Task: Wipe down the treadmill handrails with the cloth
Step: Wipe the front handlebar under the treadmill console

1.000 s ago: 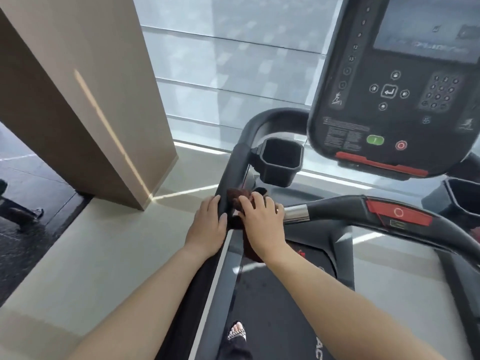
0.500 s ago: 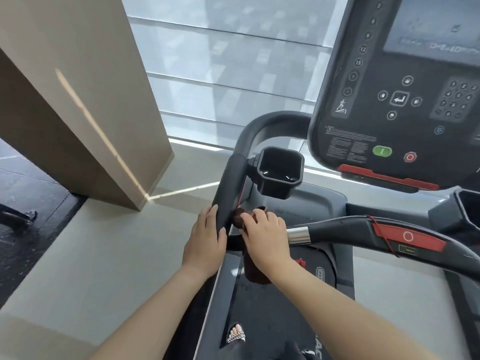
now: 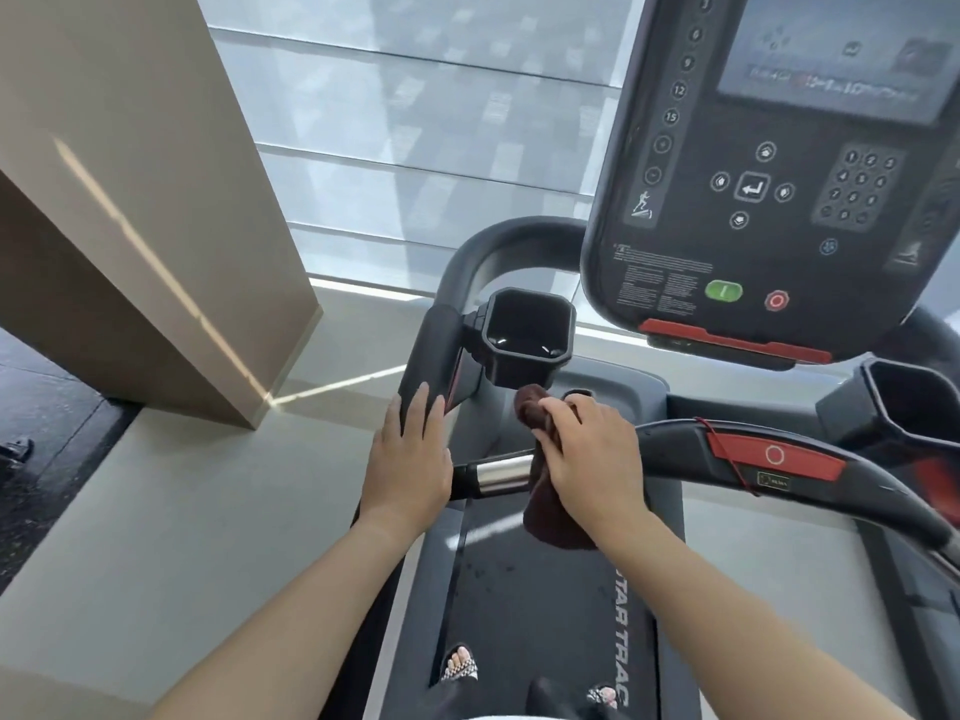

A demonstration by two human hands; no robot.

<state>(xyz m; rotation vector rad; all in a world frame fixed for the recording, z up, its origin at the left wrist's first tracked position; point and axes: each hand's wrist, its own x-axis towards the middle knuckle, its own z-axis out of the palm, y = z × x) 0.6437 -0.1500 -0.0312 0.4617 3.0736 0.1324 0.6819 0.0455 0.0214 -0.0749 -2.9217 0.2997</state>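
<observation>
A single wide-angle view from a camera worn on the person's head, looking forward and steeply down over both forearms. It sits close above the treadmill's front handrail (image 3: 675, 449), with the console (image 3: 779, 200) near the top right corner and the belt (image 3: 545, 615) along the bottom edge.

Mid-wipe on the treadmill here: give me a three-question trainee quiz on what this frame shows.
1. True or false: the right hand holds the brown cloth against the front crossbar.
2. Multiple choice: the left hand rests on A) the console, B) the left handrail, C) the cup holder.
3. Fill in: the bare stretch of crossbar between the two hands is a shiny ____ sleeve.

Key: 1 true; 2 B; 3 metal.
</observation>
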